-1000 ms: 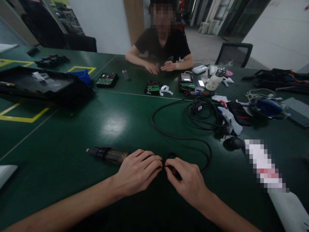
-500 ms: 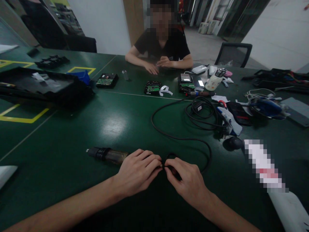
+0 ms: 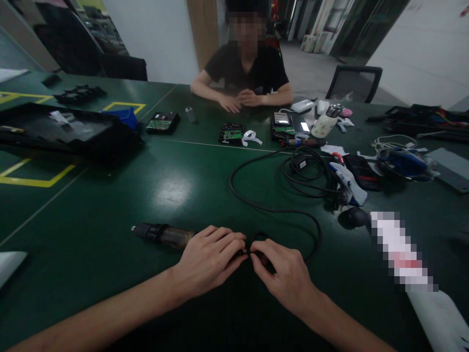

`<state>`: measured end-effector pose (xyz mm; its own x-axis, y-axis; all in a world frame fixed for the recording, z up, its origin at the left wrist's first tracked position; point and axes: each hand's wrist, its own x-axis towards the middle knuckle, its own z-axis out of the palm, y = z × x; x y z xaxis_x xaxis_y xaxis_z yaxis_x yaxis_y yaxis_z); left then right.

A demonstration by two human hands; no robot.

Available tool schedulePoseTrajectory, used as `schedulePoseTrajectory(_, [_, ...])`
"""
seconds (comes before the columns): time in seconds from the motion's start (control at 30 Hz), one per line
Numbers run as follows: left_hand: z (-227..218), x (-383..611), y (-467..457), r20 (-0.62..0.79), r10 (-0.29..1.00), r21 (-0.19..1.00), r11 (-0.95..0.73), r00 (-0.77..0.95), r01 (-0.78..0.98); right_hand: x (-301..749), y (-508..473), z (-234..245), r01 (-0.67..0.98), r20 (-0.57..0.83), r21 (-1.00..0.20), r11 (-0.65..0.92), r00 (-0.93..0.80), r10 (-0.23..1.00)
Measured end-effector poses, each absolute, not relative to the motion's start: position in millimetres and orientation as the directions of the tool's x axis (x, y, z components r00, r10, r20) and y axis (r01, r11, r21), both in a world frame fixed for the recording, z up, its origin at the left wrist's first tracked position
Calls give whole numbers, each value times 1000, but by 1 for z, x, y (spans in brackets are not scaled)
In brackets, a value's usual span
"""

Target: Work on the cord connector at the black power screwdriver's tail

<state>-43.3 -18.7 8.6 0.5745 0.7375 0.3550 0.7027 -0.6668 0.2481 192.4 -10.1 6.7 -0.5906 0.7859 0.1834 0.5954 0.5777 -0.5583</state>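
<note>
An electric screwdriver (image 3: 161,234), black at the tip and brownish along its body, lies sideways on the green table with its tip pointing left. My left hand (image 3: 212,256) is closed over its rear end, and a small brassy metal bit shows at the thumb and fingertips. Just to the right, my right hand (image 3: 284,266) pinches the end of a black cable (image 3: 271,210), mostly hidden by the fingers. The fingertips of both hands almost meet. Whether the cable end touches the screwdriver cannot be made out. From my right hand the cable loops away toward a coil.
Across the table (image 3: 120,195) sits a person (image 3: 249,73) in a dark top. Opened devices with green boards (image 3: 232,133) stand before them. A black tray (image 3: 47,129) is at left; a tool cup (image 3: 324,122), blue-white gun-shaped tool (image 3: 348,183) and white object (image 3: 439,313) are at right.
My hands have hardly moved; the left fingertips shifted very slightly at the metal bit. The person opposite has brought one hand down closer to the other.
</note>
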Motion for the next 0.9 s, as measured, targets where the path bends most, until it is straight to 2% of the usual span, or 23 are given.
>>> schedulePoseTrajectory(0.17, [9, -46, -19, 365, 691, 232, -717, 624, 658, 192, -9, 7, 589, 196, -552, 591, -597, 778])
schedulePoseTrajectory(0.37, [8, -44, -18, 344, 748, 250, -656, 568, 712, 192, -9, 8, 593, 185, -557, 582, -594, 783])
schedulePoseTrajectory(0.53, [9, -46, -18, 358, 696, 232, -712, 623, 663, 192, -10, 8, 600, 184, -546, 584, -594, 783])
schedulePoseTrajectory(0.7, [8, -44, -18, 372, 733, 237, -668, 570, 705, 192, -10, 6, 600, 195, -538, 593, -595, 779])
schedulePoseTrajectory(0.9, [8, -46, -18, 359, 701, 252, -708, 616, 659, 192, -9, 7, 600, 187, -544, 586, -594, 782])
